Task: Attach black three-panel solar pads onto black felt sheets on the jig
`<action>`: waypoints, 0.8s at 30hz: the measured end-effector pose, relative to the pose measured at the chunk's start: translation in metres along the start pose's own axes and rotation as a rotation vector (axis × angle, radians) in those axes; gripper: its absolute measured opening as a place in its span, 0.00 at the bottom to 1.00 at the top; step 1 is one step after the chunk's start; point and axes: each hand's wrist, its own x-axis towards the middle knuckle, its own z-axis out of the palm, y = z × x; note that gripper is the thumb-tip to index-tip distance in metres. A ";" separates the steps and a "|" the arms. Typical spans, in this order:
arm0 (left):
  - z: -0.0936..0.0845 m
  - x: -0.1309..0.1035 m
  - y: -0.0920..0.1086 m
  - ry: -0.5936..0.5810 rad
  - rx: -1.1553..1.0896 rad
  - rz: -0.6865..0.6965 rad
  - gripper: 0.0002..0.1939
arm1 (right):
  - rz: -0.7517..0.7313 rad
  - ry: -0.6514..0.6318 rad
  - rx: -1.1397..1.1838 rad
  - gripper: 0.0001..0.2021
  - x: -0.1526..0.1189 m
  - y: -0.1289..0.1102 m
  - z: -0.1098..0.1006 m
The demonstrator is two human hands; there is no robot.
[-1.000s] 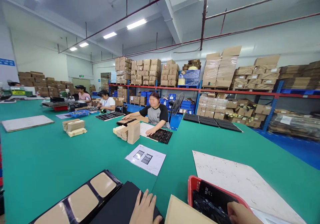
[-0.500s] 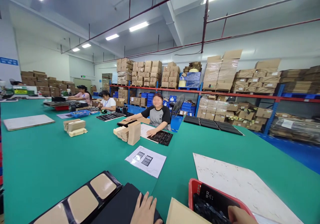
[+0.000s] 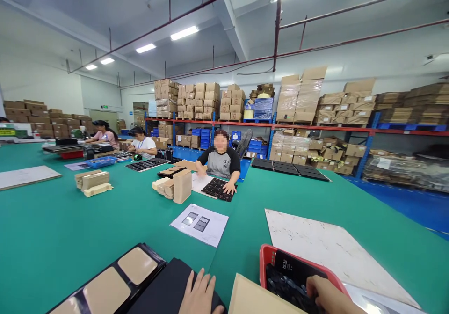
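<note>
My left hand [image 3: 199,295] lies flat, fingers spread, on a black sheet or pad [image 3: 157,288] at the near edge of the table. Left of it is a black strip [image 3: 118,273] bearing tan rounded-square pieces [image 3: 107,289]. My right hand [image 3: 328,295] reaches into a red plastic basket [image 3: 263,269], its fingers bent down among small shiny black pieces [image 3: 284,281]. Whatever is between the fingertips is hidden. A phone [image 3: 296,265] showing 10:32 leans inside the basket. Between my hands is a cream-coloured flat piece [image 3: 257,297].
A printed sheet [image 3: 199,225] lies ahead on the green table [image 3: 133,225]. A white board [image 3: 333,253] is at the right. Opposite, a co-worker [image 3: 220,159] handles a black panel [image 3: 217,188] beside tan stacked pieces [image 3: 182,186]. Loaded shelves [image 3: 322,127] stand behind.
The view has swung slightly right. My left hand stays on the black sheet, my right hand in the basket. The co-worker's arm has drawn back from the tan stack; their other hand moved across the panel.
</note>
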 end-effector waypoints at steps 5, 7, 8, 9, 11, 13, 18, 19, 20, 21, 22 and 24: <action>-0.010 -0.006 0.012 -0.010 0.039 -0.009 0.32 | 0.011 0.011 -0.060 0.09 -0.002 -0.006 -0.006; -0.017 -0.009 0.019 -0.023 0.072 -0.027 0.32 | 0.052 0.009 -0.037 0.10 -0.003 -0.008 -0.007; -0.020 -0.011 0.023 -0.038 0.092 -0.036 0.33 | 0.064 0.011 -0.024 0.10 -0.004 -0.009 -0.008; -0.023 -0.012 0.026 -0.053 0.108 -0.044 0.33 | 0.068 0.016 -0.008 0.10 -0.005 -0.010 -0.008; -0.025 -0.013 0.029 -0.062 0.123 -0.047 0.34 | 0.066 0.028 0.034 0.10 -0.006 -0.013 -0.010; -0.022 -0.013 0.028 -0.027 0.130 -0.037 0.33 | 0.082 0.031 0.097 0.11 -0.007 -0.017 -0.013; -0.002 -0.007 0.016 0.070 0.199 -0.008 0.32 | 0.160 0.038 0.313 0.11 -0.009 -0.031 -0.029; 0.002 -0.006 0.013 0.085 0.219 -0.005 0.32 | 0.171 0.036 0.365 0.11 -0.011 -0.034 -0.034; 0.004 -0.004 0.011 0.098 0.239 -0.002 0.32 | 0.178 0.029 0.418 0.10 -0.014 -0.037 -0.040; 0.007 -0.003 0.009 0.109 0.257 0.001 0.31 | 0.180 0.019 0.474 0.09 -0.017 -0.040 -0.045; 0.008 -0.001 0.008 0.118 0.275 0.005 0.31 | 0.177 0.012 0.530 0.08 -0.020 -0.044 -0.050; 0.011 0.001 0.006 0.126 0.300 0.016 0.31 | 0.173 0.002 0.641 0.06 -0.027 -0.050 -0.059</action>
